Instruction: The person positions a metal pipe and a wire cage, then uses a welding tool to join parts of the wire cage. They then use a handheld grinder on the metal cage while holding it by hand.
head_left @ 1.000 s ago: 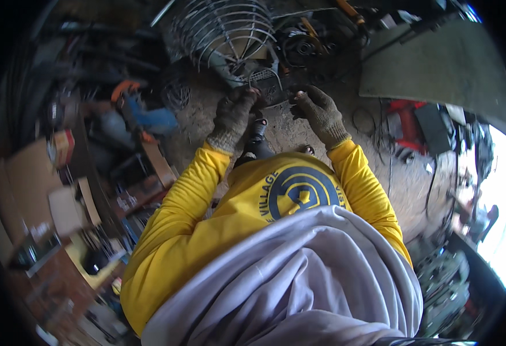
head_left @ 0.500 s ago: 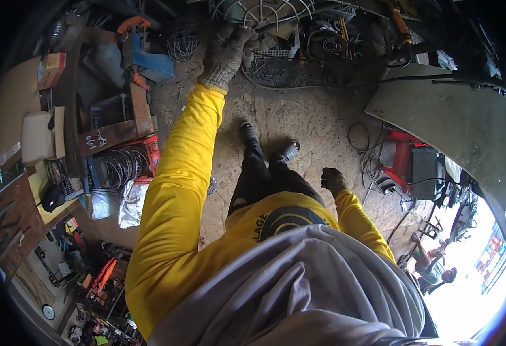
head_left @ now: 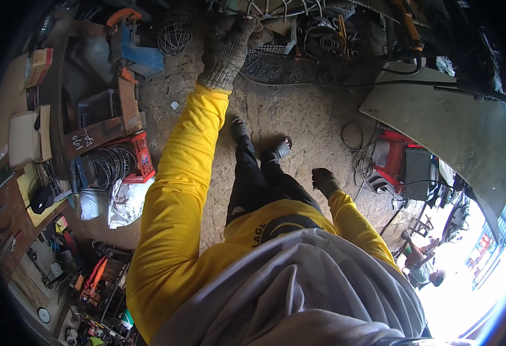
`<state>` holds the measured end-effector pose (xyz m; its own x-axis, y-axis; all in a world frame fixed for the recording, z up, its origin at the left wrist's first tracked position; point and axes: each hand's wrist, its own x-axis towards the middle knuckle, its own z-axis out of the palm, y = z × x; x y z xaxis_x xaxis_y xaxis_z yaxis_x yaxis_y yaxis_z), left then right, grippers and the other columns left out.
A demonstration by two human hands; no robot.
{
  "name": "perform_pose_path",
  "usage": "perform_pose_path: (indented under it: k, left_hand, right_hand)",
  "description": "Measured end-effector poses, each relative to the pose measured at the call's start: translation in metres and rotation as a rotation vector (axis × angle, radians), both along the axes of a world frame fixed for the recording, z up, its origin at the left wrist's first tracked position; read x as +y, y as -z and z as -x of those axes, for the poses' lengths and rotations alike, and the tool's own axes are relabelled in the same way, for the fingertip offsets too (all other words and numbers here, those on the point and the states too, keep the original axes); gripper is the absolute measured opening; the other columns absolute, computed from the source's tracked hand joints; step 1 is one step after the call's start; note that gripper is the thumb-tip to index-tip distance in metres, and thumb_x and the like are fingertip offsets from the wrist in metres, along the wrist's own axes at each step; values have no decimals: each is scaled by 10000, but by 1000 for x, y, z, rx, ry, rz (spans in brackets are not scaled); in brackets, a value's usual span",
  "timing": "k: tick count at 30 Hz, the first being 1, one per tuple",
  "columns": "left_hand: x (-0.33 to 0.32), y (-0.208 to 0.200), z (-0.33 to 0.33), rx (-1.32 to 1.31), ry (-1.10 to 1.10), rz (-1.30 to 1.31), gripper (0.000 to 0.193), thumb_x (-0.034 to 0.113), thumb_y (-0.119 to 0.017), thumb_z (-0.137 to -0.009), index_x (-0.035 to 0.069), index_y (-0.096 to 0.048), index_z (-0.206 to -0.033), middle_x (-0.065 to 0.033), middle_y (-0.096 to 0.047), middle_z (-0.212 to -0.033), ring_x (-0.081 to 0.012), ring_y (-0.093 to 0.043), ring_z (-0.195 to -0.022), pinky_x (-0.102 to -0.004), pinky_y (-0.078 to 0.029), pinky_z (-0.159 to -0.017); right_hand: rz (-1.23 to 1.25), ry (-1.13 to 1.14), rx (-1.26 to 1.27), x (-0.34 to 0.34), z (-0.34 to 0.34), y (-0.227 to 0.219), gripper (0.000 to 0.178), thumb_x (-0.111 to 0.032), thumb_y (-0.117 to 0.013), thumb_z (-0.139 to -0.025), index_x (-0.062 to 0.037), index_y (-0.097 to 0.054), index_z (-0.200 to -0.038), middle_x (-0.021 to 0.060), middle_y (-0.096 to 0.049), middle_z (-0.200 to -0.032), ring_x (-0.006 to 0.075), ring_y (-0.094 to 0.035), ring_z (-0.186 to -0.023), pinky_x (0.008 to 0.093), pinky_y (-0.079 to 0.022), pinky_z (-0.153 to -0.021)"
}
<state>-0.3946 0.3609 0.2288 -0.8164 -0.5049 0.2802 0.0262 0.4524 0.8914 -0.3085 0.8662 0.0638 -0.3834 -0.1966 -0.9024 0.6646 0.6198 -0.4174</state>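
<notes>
Head view: a person in a long-sleeved yellow shirt [head_left: 183,155] stands on a worn brown floor [head_left: 305,115].
Left hand [head_left: 225,55]: covered by a grey-brown knitted glove, stretched far forward, fingers bent — whether they grip anything, I cannot tell.
Domed cage of curved grey metal rods [head_left: 284,8]: at the top edge, just beside the left fingertips, partly cut off.
Right hand [head_left: 325,181]: gloved too, curled closed, low near the hip — well apart from the cage.
Left side: red plastic crate [head_left: 144,155] beside coiled grey wire [head_left: 114,163].
Right side: large grey-green sheet panel [head_left: 437,109].
</notes>
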Motion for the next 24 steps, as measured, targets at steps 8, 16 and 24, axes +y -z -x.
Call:
perform_pose_path:
  k: [8, 16, 24]
  left_hand:
    - [2, 20, 3, 111, -33, -2, 361, 96, -611, -935, 219, -612, -1275, -72, -662, -1219, -295, -654, -1070, -444, -526, -896]
    - [2, 28, 4, 82, -76, 53, 364, 94, -628, -922, 199, -611, -1269, -63, -662, -1214, -293, -657, -1056, -442, -533, -870]
    - [25, -16, 4, 162, 3, -712, 345, 87, -650, -883, 160, -634, -1220, -68, -670, -1213, -266, -661, -1053, -403, -541, -871]
  right_hand:
    - [-19, -93, 8, -16, -8, 1, 312, -304, -622, -964, -11, -668, -1059, 54, -634, -780, 183, -624, -655, 345, -531, -596]
    - [-38, -106, 22, -9, -12, -1, 303, -301, -616, -965, -11, -669, -1035, 60, -634, -777, 189, -636, -656, 357, -532, -595]
    - [-54, -230, 37, 2, -15, 22, 299, -316, -600, -964, -25, -665, -968, 64, -629, -768, 195, -628, -637, 366, -532, -605]
